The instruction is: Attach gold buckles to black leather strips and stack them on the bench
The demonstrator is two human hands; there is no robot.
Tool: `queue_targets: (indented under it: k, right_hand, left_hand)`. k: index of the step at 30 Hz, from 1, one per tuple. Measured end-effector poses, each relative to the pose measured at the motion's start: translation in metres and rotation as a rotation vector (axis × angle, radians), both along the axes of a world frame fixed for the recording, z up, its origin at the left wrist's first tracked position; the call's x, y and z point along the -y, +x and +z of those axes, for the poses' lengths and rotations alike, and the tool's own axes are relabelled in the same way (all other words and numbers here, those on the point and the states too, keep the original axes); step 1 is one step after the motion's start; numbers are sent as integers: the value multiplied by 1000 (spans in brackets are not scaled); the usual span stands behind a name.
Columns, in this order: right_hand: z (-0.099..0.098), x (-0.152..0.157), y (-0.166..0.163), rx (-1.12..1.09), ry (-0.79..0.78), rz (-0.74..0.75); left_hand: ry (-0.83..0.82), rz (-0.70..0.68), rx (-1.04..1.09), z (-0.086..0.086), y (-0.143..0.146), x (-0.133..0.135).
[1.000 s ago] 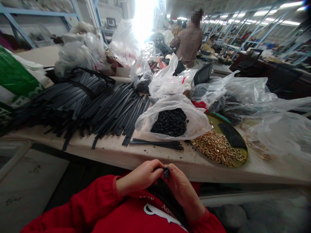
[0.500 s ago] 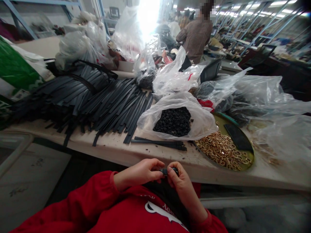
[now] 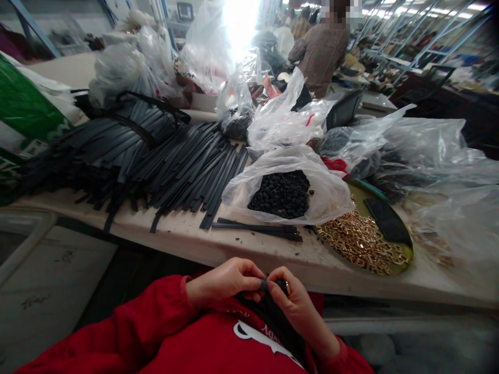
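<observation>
In front of my chest, just off the table's near edge, both hands meet at a small part of a black strap [image 3: 264, 285]. My left hand [image 3: 234, 280] pinches it between thumb and fingers. From the other side my right hand [image 3: 292, 298] grips it too, fingertips almost touching the left ones. A gold glint shows by the right fingers; what it belongs to is mostly hidden. Beyond the hands, a few black straps [image 3: 253, 227] lie side by side on the table, with small dark bits at their right ends.
An opened plastic bag [image 3: 331, 200] holds small black loops [image 3: 278, 195]. To its right, a round tray [image 3: 407, 259] carries gold buckles [image 3: 362, 244] and a flat black object [image 3: 385, 221]. Piled black straps [image 3: 183, 171] cover the table's left. Plastic bags and a person [image 3: 323, 52] are behind.
My fingertips have drawn closer together around the strap, so less of it shows between them. The view has shifted slightly.
</observation>
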State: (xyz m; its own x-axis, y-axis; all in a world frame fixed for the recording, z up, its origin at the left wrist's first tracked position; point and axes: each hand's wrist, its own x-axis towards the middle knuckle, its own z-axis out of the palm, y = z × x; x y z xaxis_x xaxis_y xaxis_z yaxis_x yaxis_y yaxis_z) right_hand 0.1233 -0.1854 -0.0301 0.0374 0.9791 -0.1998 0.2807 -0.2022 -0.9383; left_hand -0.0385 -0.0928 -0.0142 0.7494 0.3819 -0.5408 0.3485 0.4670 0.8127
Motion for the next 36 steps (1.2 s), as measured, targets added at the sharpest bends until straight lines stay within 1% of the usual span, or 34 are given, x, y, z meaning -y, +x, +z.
queue_targets:
  k: [4, 6, 11, 13, 16, 18, 21, 23, 24, 27, 29, 31, 33, 35, 36]
  right_hand:
    - [-2, 3, -2, -89, -54, -14]
    - [-3, 5, -3, -81, -54, -27]
    - [2, 12, -1, 96, 18, 56]
    - [4, 14, -1, 128, 39, 40]
    - [2, 15, -4, 99, 75, -93]
    - [-1, 15, -6, 43, 87, -150]
    - [-4, 16, -11, -47, 83, -142]
    - [-6, 16, -12, -70, 77, -146]
    - [-7, 15, -13, -68, 73, -159]
    - [-12, 12, -13, -12, 81, -227]
    - [-14, 9, -13, 35, 102, -249]
    - [-15, 7, -12, 58, 119, -238]
    - [-15, 5, -11, 51, 123, -209]
    - [-16, 6, -10, 14, 111, -190]
    - [-16, 6, -9, -19, 93, -186]
  left_hand:
    - [211, -67, -46, 2, -3, 3]
    - [251, -95, -68, 3, -3, 5]
    - [170, -139, -51, 4, -1, 12]
    - [183, -132, -34, 6, 0, 13]
    - [212, -90, 1, 9, 0, 12]
    - [190, -66, 20, 9, 0, 12]
    - [135, -22, 22, 6, 2, 14]
    - [131, -12, -3, 6, 3, 13]
    - [147, -36, -26, 6, 3, 12]
    - [249, -200, -85, 12, 1, 6]
    - [311, -272, -97, 15, -1, 2]
    - [311, -264, -98, 16, -2, 0]
    - [265, -242, -91, 15, 0, 0]
    - [228, -245, -70, 13, 2, 0]
    - [235, -260, -60, 13, 3, -1]
